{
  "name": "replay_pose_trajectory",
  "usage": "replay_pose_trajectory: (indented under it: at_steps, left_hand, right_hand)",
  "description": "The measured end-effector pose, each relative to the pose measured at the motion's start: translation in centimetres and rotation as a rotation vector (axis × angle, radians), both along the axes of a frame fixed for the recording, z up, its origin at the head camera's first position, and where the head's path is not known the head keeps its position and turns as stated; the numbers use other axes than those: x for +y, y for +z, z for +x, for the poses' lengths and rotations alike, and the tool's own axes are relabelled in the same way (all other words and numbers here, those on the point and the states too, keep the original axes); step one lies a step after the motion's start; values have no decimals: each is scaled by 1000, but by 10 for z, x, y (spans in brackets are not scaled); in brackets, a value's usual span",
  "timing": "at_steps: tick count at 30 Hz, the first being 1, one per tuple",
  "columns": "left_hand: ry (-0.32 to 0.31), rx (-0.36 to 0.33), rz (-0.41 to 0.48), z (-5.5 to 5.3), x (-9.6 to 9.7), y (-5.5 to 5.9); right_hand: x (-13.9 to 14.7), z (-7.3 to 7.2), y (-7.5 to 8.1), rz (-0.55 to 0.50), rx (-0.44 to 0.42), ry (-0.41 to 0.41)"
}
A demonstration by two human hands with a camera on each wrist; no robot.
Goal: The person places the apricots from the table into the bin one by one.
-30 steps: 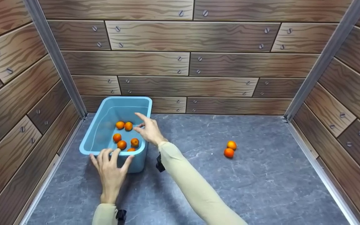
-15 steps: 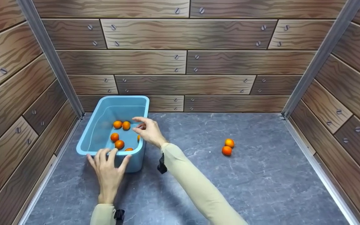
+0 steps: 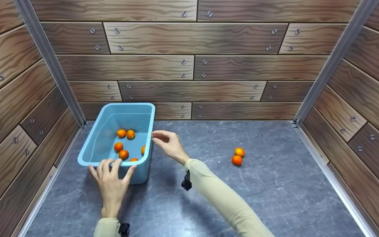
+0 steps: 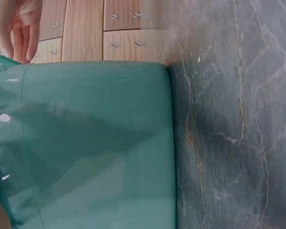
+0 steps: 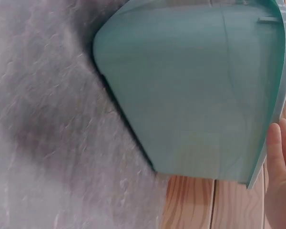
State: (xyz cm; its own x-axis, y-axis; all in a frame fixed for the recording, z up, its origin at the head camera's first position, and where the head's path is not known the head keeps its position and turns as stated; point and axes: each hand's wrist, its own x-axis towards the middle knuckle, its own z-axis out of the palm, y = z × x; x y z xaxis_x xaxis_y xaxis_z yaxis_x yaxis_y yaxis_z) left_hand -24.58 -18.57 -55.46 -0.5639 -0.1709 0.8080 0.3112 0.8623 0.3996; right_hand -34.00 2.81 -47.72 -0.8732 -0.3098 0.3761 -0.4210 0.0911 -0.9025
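My left hand [image 3: 112,187] grips the near rim of a light blue plastic bin [image 3: 113,110], with its fingertips over the edge. In the left wrist view the bin's outer wall [image 4: 95,138] fills the middle, and most of that hand is out of sight. Several small oranges [image 3: 123,154] lie inside on the bin's floor; two near the right and front walls are partly hidden. Just outside the bin's right rim is my right hand [image 3: 171,144], holding nothing, its fingers loosely bent. The right wrist view shows its fingers [image 5: 275,143] beside the rim.
Two more small oranges, one behind [image 3: 239,152] and one in front [image 3: 237,160], touch each other on the grey marbled floor [image 3: 275,191] to the right. Wood-patterned panels [image 3: 235,67] rise at the back and both sides. The bin stands near the back left corner.
My right hand has drawn out from over the bin and moved right, past its rim, with nothing in it. The left hand stays at the near rim.
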Motion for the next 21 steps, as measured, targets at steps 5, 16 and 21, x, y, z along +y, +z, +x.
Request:
replay_pose_trajectory:
  at_steps: [5, 16, 21]
  left_hand:
    - [-5, 3, 4, 0, 0, 0]
    - [-13, 22, 16, 0, 1, 1]
    - [-15, 31, 18, -1, 1, 1]
  right_hand:
    - [21, 9, -5, -21, -45, 14]
    - [76, 9, -38, -56, -78, -63]
    - [111, 5, -49, -83, -108, -117]
